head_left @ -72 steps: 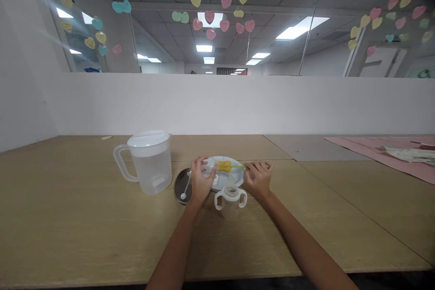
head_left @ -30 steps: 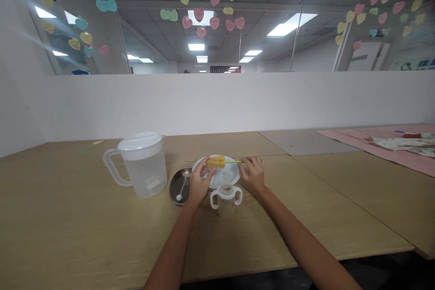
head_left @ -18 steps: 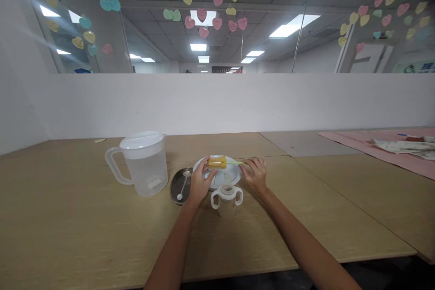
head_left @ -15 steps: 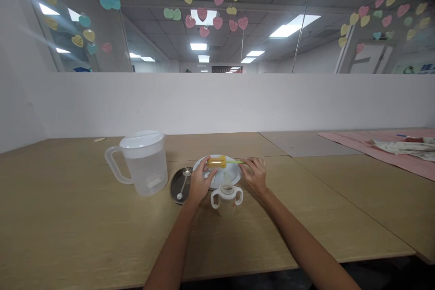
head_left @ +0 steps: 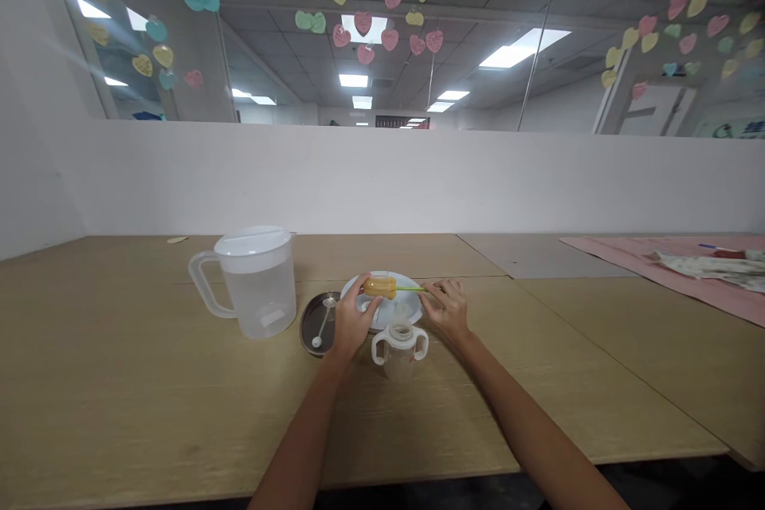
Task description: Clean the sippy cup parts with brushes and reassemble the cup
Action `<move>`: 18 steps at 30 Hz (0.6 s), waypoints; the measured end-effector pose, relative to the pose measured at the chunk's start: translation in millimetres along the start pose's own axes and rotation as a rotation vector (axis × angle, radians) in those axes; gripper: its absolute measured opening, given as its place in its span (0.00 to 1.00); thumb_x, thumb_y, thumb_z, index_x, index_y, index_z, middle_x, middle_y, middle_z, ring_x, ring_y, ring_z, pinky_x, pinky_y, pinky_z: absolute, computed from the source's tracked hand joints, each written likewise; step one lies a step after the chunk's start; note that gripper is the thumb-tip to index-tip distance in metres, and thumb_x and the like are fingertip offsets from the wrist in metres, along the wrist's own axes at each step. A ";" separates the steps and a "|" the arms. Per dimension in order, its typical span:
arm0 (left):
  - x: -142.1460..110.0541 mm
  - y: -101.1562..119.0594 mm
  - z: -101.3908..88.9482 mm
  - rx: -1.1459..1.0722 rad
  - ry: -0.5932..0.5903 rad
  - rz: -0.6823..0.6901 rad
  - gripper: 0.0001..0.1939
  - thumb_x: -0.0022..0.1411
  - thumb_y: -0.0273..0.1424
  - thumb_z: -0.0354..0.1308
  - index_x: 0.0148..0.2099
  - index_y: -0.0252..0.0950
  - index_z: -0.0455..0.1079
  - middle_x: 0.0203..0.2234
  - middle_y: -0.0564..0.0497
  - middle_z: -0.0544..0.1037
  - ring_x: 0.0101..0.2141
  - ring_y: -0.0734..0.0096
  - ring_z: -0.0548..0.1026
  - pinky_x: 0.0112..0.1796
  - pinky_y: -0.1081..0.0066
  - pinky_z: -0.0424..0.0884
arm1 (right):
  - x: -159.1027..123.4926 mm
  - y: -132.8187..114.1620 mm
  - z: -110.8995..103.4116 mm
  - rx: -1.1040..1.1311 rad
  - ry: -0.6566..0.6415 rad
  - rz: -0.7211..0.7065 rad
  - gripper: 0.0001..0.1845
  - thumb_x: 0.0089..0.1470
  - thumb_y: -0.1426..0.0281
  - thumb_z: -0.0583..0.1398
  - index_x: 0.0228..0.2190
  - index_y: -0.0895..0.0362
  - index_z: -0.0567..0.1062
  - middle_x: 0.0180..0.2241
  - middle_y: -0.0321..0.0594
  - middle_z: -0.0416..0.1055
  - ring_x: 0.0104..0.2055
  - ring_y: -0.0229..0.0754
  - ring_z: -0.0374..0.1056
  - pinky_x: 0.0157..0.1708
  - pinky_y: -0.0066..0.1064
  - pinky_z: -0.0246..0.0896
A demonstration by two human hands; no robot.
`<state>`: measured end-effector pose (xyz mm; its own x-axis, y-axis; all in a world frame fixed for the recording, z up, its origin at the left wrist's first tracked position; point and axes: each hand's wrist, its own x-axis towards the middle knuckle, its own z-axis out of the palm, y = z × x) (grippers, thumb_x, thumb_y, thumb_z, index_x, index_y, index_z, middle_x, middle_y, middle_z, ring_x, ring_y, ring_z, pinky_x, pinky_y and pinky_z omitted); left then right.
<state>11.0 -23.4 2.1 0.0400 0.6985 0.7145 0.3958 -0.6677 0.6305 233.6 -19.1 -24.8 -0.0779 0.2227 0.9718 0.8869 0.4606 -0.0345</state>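
Note:
My left hand [head_left: 350,324] is closed in a pinch on the left end of a yellow sponge brush [head_left: 381,287], whose head appears sheathed in something clear. My right hand [head_left: 447,310] pinches the brush's thin green handle [head_left: 409,288]. Both hold the brush level over a white plate [head_left: 412,305]. A clear two-handled baby cup [head_left: 400,350] stands open on the wooden table just in front of the plate, between my wrists.
A clear plastic pitcher [head_left: 254,280] with water and a lid stands to the left. A round metal lid [head_left: 311,327] with a small white spoon [head_left: 323,325] lies beside the plate. A pink mat [head_left: 669,263] with cloth lies at the far right. A white partition runs behind the table.
The brush's yellow head has gone further left into the clear piece in my left hand, then stayed put. Both hands have hardly moved in the last second.

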 end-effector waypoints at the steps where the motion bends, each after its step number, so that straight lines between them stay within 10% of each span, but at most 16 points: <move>1: -0.1 -0.8 0.1 0.001 -0.004 0.003 0.21 0.56 0.32 0.58 0.53 0.38 0.66 0.45 0.46 0.75 0.44 0.63 0.74 0.48 0.63 0.69 | 0.2 -0.3 -0.2 0.009 -0.001 0.002 0.06 0.52 0.68 0.59 0.30 0.55 0.77 0.27 0.39 0.68 0.31 0.40 0.61 0.34 0.33 0.52; 18: 0.7 -3.8 4.2 -0.099 -0.040 -0.112 0.25 0.55 0.37 0.59 0.55 0.37 0.65 0.42 0.45 0.77 0.42 0.62 0.75 0.44 0.63 0.71 | 4.8 -1.2 1.2 -0.018 -0.025 0.105 0.09 0.55 0.65 0.58 0.31 0.54 0.77 0.27 0.39 0.69 0.31 0.41 0.62 0.34 0.34 0.51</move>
<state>13.5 -19.3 -1.0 0.0381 0.7786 0.6264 0.3074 -0.6056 0.7340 231.6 -17.6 -20.3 0.0043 0.2905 0.9569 0.8986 0.4186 -0.1311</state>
